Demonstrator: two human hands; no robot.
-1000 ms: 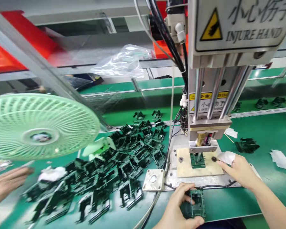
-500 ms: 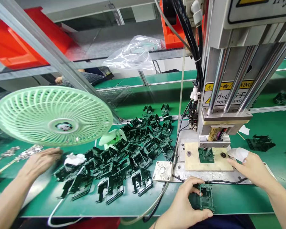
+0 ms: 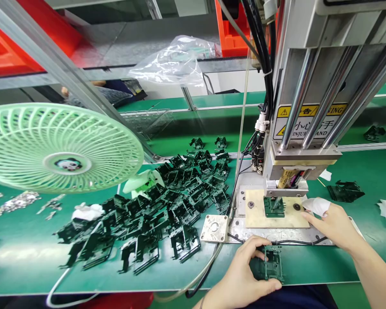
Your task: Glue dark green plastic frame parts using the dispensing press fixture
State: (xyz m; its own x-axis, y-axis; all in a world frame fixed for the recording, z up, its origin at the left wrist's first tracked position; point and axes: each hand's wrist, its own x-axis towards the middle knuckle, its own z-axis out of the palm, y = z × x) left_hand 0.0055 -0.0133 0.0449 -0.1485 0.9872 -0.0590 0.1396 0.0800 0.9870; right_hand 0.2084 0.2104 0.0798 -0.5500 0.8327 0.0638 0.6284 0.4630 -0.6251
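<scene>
My left hand [image 3: 241, 272] is closed around a dark green plastic frame part [image 3: 274, 262] at the table's front edge, thumb below and fingers above. My right hand [image 3: 336, 223] rests beside the press fixture, thumb and index finger stretched toward its cream base plate [image 3: 289, 221]. White tissue-like material [image 3: 317, 206] covers its index finger; the other fingers are mostly hidden. Another dark green part [image 3: 273, 209] sits on the plate under the press head [image 3: 286, 186], whose lower tool reaches into it. A taped-on glue-like tube [image 3: 287, 178] shows on the head.
Several dark plastic parts [image 3: 183, 210] are heaped left of the press. A green fan [image 3: 64, 146] stands at far left, near small metal pieces [image 3: 17, 204]. Cables and a hose [image 3: 212, 262] run beside a square metal plate [image 3: 214, 228]. One more part [image 3: 345, 191] lies right.
The view has shifted, so the table things sit slightly farther left and higher. Another person's hand at the left has gone out of view. My hands keep nearly the same poses.
</scene>
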